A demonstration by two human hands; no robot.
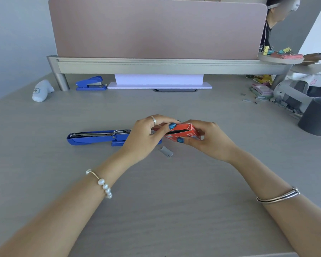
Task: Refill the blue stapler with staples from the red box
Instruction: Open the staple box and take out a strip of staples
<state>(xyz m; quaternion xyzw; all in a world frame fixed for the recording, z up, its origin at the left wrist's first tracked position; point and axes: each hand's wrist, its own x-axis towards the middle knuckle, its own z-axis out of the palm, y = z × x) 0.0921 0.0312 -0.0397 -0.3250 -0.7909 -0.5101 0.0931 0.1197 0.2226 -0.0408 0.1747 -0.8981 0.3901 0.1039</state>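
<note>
A blue stapler [93, 137] lies flat on the desk, swung open lengthwise, its metal staple channel showing on top. Its right end is hidden behind my left hand [146, 140]. My right hand [209, 140] grips a small red staple box [183, 134] just right of the stapler, a little above the desk. The box's left end is open and dark inside. The fingers of my left hand pinch at that open end. A short grey strip of staples [166, 151] lies on the desk just below the two hands.
A second blue stapler [91, 83] sits at the back left under the raised shelf [156, 66]. A white object [41, 90] lies far left. A dark grey cup [316, 116], loose staples [248, 100] and stationery clutter crowd the right. Another person stands behind the pink divider [156, 26].
</note>
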